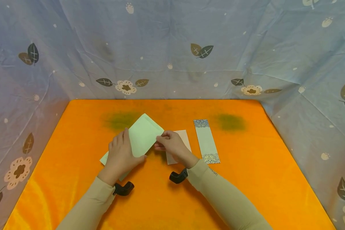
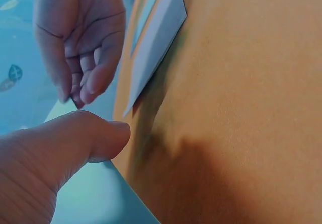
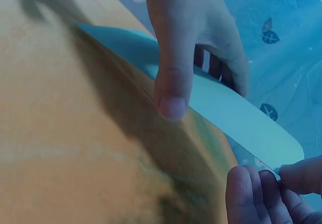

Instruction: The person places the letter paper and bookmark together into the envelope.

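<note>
A pale green envelope (image 1: 145, 134) is held at a slant over the left-middle of the orange cloth. My left hand (image 1: 120, 155) grips it across its width, the thumb at the near edge and the fingers toward the far edge. My right hand (image 1: 172, 145) pinches the envelope's right corner between thumb and fingers. In the right wrist view, the envelope (image 3: 236, 118) is tilted with its edge above the cloth and its shadow below. Partly hidden behind my right hand lies a pale pinkish paper (image 1: 184, 137).
Right of the pinkish paper lies a long pale card strip (image 1: 207, 140) with blue lace patterns at both ends. Orange cloth (image 1: 247, 179) covers the table. Patterned blue-grey curtains (image 1: 172, 48) enclose the back and sides. Each wrist carries a black camera mount (image 1: 178, 176).
</note>
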A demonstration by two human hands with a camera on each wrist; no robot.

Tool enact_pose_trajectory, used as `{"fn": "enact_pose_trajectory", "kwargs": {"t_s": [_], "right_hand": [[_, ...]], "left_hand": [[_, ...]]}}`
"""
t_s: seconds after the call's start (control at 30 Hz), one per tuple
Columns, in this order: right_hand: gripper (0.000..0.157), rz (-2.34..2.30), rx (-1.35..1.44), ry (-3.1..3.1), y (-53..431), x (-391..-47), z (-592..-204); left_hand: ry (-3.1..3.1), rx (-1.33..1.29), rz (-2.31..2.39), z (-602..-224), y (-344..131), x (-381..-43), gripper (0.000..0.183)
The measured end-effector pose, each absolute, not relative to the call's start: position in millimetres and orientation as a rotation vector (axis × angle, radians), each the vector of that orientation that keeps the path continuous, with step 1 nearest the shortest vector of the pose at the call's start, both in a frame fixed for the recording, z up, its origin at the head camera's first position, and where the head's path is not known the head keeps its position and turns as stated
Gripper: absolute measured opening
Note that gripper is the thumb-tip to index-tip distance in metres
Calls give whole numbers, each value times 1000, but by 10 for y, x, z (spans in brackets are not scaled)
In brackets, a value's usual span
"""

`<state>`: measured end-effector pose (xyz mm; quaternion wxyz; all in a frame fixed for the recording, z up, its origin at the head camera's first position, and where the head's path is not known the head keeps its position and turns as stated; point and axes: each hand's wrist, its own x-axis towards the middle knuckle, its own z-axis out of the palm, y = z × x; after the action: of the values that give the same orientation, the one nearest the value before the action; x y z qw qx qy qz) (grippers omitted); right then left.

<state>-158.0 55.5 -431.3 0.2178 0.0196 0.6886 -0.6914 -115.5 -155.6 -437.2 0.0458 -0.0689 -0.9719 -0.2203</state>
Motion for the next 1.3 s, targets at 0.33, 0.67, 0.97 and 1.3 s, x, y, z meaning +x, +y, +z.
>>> {"fn": "enact_pose_trajectory", "kwargs": {"t_s": [0.33, 0.67, 0.97, 1.3], "right_hand": [[28, -1925, 24, 1993, 714, -1625, -4295], [30, -1865, 53, 2087, 923, -1704, -4303], [46, -1631, -33, 2401, 1194, -1786, -4302], [55, -1444, -80, 2539, 1418, -1849, -4316]], "left_hand": [[-2965, -212, -673, -4384, -1582, -1150, 126], [-2958, -204, -663, -4371, -1597, -1144, 123], [-2973, -193, -671, -4370, -1617, -1136, 125], [-2976, -202, -692, -4331, -1610, -1113, 124]]}}
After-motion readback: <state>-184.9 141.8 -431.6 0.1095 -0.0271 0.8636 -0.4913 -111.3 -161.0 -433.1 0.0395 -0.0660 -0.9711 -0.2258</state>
